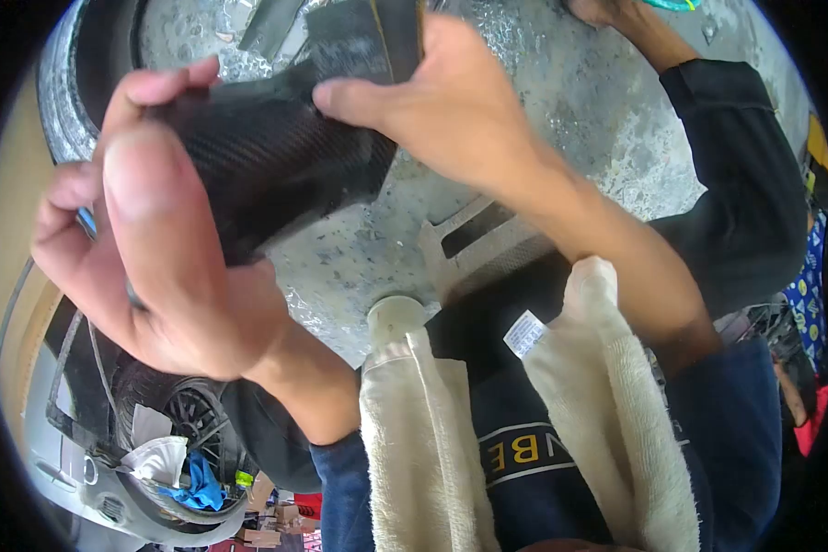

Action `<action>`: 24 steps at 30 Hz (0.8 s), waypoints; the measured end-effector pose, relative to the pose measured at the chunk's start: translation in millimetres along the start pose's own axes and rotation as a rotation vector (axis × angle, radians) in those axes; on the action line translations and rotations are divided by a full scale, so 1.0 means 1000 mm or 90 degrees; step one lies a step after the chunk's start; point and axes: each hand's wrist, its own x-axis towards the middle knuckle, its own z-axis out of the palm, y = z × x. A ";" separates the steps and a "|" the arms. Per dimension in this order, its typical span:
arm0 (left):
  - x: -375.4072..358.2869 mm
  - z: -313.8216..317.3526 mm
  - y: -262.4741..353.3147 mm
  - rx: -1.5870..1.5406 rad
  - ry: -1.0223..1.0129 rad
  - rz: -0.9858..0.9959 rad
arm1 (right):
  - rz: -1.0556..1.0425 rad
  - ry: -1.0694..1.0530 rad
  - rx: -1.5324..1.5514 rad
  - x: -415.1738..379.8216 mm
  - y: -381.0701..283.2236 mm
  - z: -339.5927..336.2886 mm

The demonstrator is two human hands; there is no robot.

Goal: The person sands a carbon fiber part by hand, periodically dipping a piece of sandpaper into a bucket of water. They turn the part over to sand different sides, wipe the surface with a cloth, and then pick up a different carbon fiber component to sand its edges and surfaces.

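Note:
My left hand grips the left end of a dark woven carbon-fibre part, its thumb on the near side and its fingers curled round the far side. At the part's upper right, my right hand pinches a dark grey abrasive-looking sheet with the thumb, and its thumb tip touches the part's edge. Both are held above a grey, speckled work surface. The fingers of my right hand behind the sheet are hidden.
A grey frame-like piece with a slot and a pale round cup-like object lie near my body. At the upper left is a large round rim. Another person's dark sleeve reaches in from the right. A towel hangs in front of me.

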 end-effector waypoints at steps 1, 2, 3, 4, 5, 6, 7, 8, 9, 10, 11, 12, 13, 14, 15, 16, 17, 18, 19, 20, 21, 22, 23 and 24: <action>0.001 -0.004 -0.005 -0.012 0.010 0.012 | -0.031 0.005 -0.102 0.001 -0.001 0.001; 0.001 -0.008 -0.010 -0.024 0.019 0.024 | -0.062 0.003 -0.158 0.000 0.002 0.003; 0.002 -0.011 -0.015 -0.036 0.028 0.036 | -0.083 -0.005 -0.203 -0.002 0.003 0.004; 0.007 -0.018 -0.017 -0.066 -0.027 0.032 | -0.081 -0.021 -0.226 -0.003 0.004 0.002; 0.010 -0.019 -0.019 -0.096 -0.051 0.035 | -0.051 -0.051 -0.217 -0.005 0.002 -0.002; 0.012 -0.021 -0.022 -0.126 -0.075 0.038 | -0.030 -0.073 -0.214 -0.006 0.000 -0.006; 0.014 -0.023 -0.025 -0.157 -0.099 0.039 | -0.020 -0.086 -0.220 -0.004 -0.002 -0.007; 0.012 -0.021 -0.025 -0.045 -0.085 0.085 | -0.021 -0.093 -0.235 -0.002 -0.004 -0.008; 0.016 -0.026 -0.027 -0.028 -0.101 0.076 | -0.030 -0.095 -0.262 0.001 -0.003 -0.005; 0.021 -0.031 -0.029 -0.010 -0.117 0.068 | -0.042 -0.093 -0.304 0.006 0.002 0.001; 0.026 -0.035 -0.031 0.008 -0.134 0.059 | -0.063 -0.087 -0.354 0.008 0.012 0.007; 0.027 -0.038 -0.038 0.002 -0.139 0.072 | -0.069 -0.087 -0.380 0.009 0.015 0.011; 0.025 -0.039 -0.043 0.007 -0.122 0.068 | -0.064 -0.094 -0.381 0.010 0.017 0.007; 0.023 -0.036 -0.041 0.008 -0.103 0.059 | -0.055 -0.107 -0.365 0.009 0.011 0.004; 0.020 -0.033 -0.041 0.006 -0.086 0.045 | -0.046 -0.118 -0.345 0.005 0.006 -0.001; 0.014 -0.030 -0.039 0.005 -0.073 0.037 | -0.041 -0.126 -0.336 0.002 0.002 -0.004; 0.013 -0.028 -0.038 0.002 -0.060 0.030 | -0.040 -0.136 -0.333 0.003 -0.003 -0.005; 0.012 -0.025 -0.039 -0.003 -0.054 0.022 | -0.040 -0.139 -0.342 0.005 -0.003 -0.004; 0.011 -0.023 -0.039 -0.004 -0.049 0.015 | -0.041 -0.142 -0.361 0.009 -0.003 -0.002; 0.012 -0.022 -0.040 -0.005 -0.045 0.007 | -0.047 -0.141 -0.389 0.014 0.002 0.000; 0.012 -0.021 -0.040 -0.007 -0.039 0.002 | -0.053 -0.142 -0.411 0.016 0.007 0.003; 0.013 -0.020 -0.040 -0.011 -0.032 -0.002 | -0.054 -0.146 -0.414 0.017 0.010 0.003; 0.012 -0.019 -0.038 -0.017 -0.025 -0.007 | -0.049 -0.151 -0.400 0.015 0.005 0.002; 0.013 -0.019 -0.037 -0.020 -0.016 -0.015 | -0.038 -0.156 -0.374 0.013 0.000 -0.002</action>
